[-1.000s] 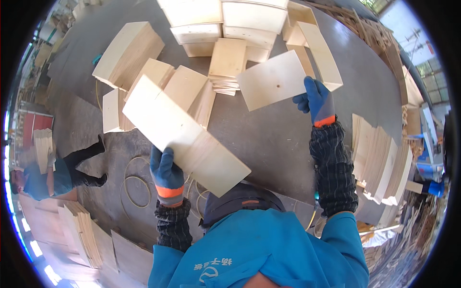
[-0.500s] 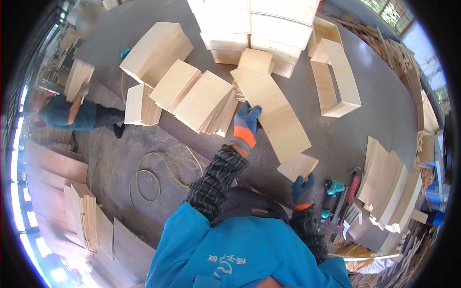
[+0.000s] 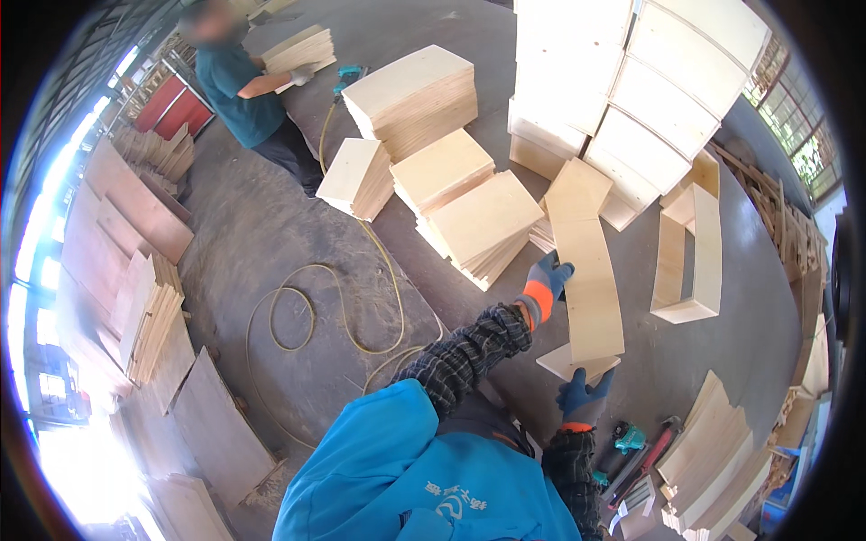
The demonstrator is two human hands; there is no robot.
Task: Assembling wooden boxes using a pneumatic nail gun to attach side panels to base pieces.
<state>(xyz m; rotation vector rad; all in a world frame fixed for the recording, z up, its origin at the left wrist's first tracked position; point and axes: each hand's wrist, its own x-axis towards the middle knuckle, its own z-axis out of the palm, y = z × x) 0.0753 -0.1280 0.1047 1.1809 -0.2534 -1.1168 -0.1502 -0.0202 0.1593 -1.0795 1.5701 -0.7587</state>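
Observation:
My left hand [image 3: 547,287], in a grey-blue glove with an orange cuff, grips the left edge of a long plywood panel [image 3: 591,288]. The panel slants across the work table, its far end near another pale board [image 3: 577,187]. A smaller plywood board [image 3: 557,361] lies partly under the panel's near end. My right hand [image 3: 582,398], gloved alike, holds the near edge of this smaller board between thumb and fingers; part of the grip is hidden.
Plywood stacks [image 3: 483,216] stand left of the panel, and tall stacked boxes [image 3: 613,81] behind. An open wooden frame [image 3: 690,261] is at right. A teal power tool [image 3: 627,439] lies near more panels [image 3: 708,451]. A yellow hose [image 3: 388,270] crosses the floor. A co-worker [image 3: 244,90] handles boards.
The view has swung left. The long panel's near end now overlaps the smaller board, and my right hand is closer to it. The co-worker has lowered a board stack onto the table.

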